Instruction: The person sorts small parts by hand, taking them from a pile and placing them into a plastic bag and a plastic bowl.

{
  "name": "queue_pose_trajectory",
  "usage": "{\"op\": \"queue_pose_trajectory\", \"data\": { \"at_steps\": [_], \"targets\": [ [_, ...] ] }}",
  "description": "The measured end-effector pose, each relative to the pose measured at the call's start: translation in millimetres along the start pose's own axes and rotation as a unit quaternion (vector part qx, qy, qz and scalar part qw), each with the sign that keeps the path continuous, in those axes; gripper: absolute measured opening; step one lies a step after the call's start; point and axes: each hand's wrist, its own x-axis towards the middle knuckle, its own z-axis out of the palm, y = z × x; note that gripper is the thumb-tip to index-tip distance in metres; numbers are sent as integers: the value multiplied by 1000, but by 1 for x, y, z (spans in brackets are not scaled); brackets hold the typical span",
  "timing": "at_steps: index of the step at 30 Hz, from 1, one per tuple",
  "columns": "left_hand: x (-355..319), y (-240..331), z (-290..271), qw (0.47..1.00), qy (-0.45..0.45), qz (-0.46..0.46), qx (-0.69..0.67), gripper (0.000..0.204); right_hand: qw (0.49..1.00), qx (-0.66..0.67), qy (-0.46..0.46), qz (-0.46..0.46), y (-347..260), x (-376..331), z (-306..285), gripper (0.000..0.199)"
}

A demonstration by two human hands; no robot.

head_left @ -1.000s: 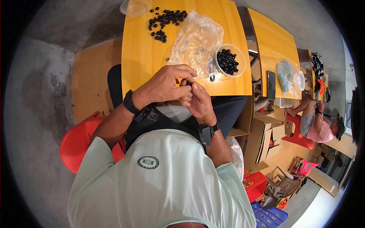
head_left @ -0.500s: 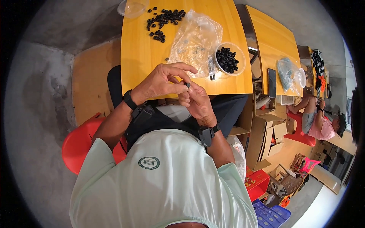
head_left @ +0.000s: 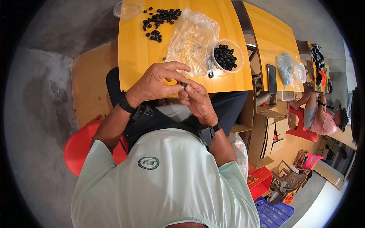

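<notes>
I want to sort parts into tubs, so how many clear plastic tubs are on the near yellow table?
2: one clear tub of black rings near the table's right edge, one empty tub at the far left corner. Others may be hidden.

- I can't make out the shape of the tiny black part (head_left: 184, 84) pinched between my left hand (head_left: 154, 81) and right hand (head_left: 197, 99); fingertips cover most of it.
- Far above my left hand, the clear round plastic lid (head_left: 128, 9) is cut by the picture's top edge.
- The contents of the crumpled clear plastic bag (head_left: 193, 40) just above my hands are blurred.
</notes>
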Motion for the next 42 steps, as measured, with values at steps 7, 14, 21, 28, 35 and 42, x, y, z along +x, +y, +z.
{"op": "queue_pose_trajectory", "data": {
  "at_steps": [7, 14, 21, 28, 35, 42],
  "targets": [
    [2, 11, -2, 994, -24, -107, -24, 28, 999, -51, 8, 0, -7, 1, 1, 33],
    [1, 5, 2, 998, -6, -43, 43, 30, 997, -68, 29, 0, -4, -1, -1, 31],
    [1, 6, 7, 997, 0, -49, 64, 29, 987, -152, 59, 8, -3, 2, 1, 26],
    [-1, 1, 12, 996, 16, -34, 83, 25, 990, -129, 58, 8, -2, 0, 3, 26],
    [-5, -5, 13, 997, 21, -34, 68, 28, 989, -125, 82, 18, -2, 0, 7, 28],
    [-8, -10, 15, 998, 28, -36, 43, 25, 989, -131, 63, 28, -1, 1, -3, 30]
  ]
}}
